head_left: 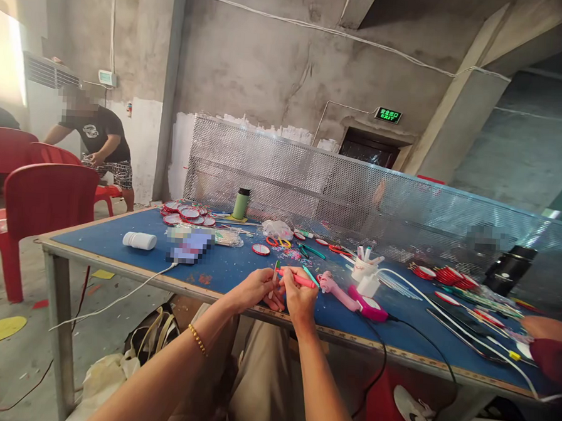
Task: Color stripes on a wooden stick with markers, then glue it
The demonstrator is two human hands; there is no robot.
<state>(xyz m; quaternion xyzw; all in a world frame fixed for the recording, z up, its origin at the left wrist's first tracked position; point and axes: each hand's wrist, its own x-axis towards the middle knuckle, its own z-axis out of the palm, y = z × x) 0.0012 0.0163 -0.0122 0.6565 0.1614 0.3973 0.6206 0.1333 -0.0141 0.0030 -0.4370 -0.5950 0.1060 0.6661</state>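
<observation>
Both my hands meet just above the table's front edge. My left hand (259, 287) pinches a small thin stick with a green tip (276, 270), held upright. My right hand (299, 298) is closed around a pink pen-like tool (299, 278), whose end points toward the stick. A teal stick-like piece (310, 275) shows by the right fingers; I cannot tell if it is held too. Right of my hands lies a pink handheld device (337, 292) near a magenta device (368, 304) with a black cord.
Behind my hands are a round red-rimmed disc (261, 249), green-handled pliers (313, 252) and a cup of pens (365, 265). A white bottle (139, 241), a phone (190, 246) on a cable and a green bottle (241, 203) stand left. A perforated metal screen (283, 173) backs the table (95, 241).
</observation>
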